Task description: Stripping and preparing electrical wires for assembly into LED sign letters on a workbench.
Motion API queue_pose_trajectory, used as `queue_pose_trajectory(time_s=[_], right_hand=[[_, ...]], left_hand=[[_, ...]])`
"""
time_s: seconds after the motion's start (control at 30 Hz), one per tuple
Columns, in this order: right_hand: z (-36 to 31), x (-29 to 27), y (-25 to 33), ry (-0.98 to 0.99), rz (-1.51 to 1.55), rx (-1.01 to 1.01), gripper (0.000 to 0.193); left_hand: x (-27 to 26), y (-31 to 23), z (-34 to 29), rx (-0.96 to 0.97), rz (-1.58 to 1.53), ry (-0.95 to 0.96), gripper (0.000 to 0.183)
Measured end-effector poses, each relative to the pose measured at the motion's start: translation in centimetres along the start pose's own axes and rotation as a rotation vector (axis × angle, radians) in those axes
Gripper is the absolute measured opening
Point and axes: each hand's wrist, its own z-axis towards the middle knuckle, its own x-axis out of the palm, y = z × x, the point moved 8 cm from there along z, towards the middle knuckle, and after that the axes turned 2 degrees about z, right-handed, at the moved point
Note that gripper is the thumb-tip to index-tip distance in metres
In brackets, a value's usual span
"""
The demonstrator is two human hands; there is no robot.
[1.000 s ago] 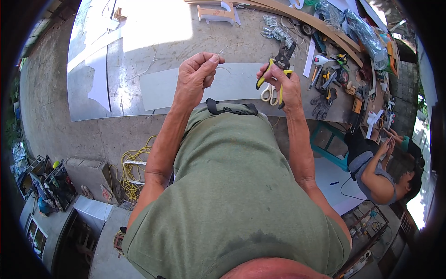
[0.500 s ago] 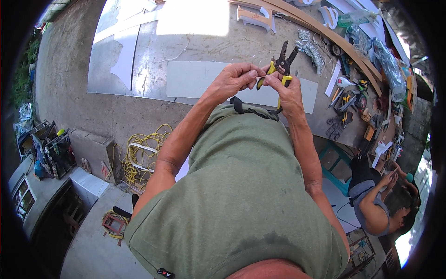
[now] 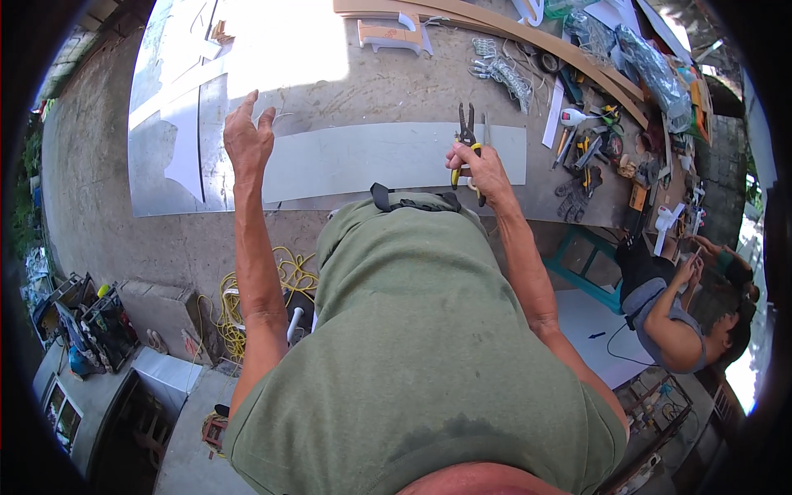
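My left hand (image 3: 249, 139) is stretched out over the left part of the worktable, fingers apart and holding nothing I can see. Close to its fingertips a thin pale wire (image 3: 283, 115) lies on the tabletop. Wire strippers (image 3: 467, 136) with black jaws and yellow-and-black handles are in my right hand (image 3: 485, 172), jaws pointing away from me. Under the tool and in front of my body lies a long pale grey strip (image 3: 355, 157). Whether my right fingers also hold a piece of wire cannot be made out.
Bundled wire (image 3: 505, 76), long brown strips (image 3: 528, 45) and scattered hand tools (image 3: 590, 153) occupy the table's right side. A white cut-out sheet (image 3: 183, 148) lies at left. A green stool (image 3: 582, 268) and another person (image 3: 668, 322) are to my right; yellow cable (image 3: 235, 322) is on the ground.
My hands have parted: the left has swung far left and opened, letting go of the thin wire. The right has shifted slightly nearer with the wire strippers. The view has shifted too.
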Motion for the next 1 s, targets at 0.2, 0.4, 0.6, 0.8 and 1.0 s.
queue_pose_trajectory(time_s=[0.2,0.4,0.6,0.8,1.0], right_hand=[[-1.8,-5.9,-0.4,-0.369,-0.255,0.053,0.041],[-1.3,-13.6,-2.1,-0.799,-0.701,-0.223,0.031],[2.8,-17.9,-0.2,-0.936,-0.759,-0.363,0.027],[6.9,-18.5,1.6,-0.98,-0.951,-0.298,0.023],[8.7,-18.4,0.7,-0.956,-1.078,-0.233,0.026]], left_hand=[[-6.9,-18.7,-1.6,0.158,-1.08,0.059,0.021],[-16.2,-31.3,-3.6,0.74,-1.433,0.187,0.036],[-19.3,-34.1,-3.1,1.243,-1.526,0.292,0.031],[-19.5,-34.6,-3.4,1.033,-1.421,0.314,0.043],[-11.6,-30.3,-2.0,0.507,-1.287,0.116,0.033]])
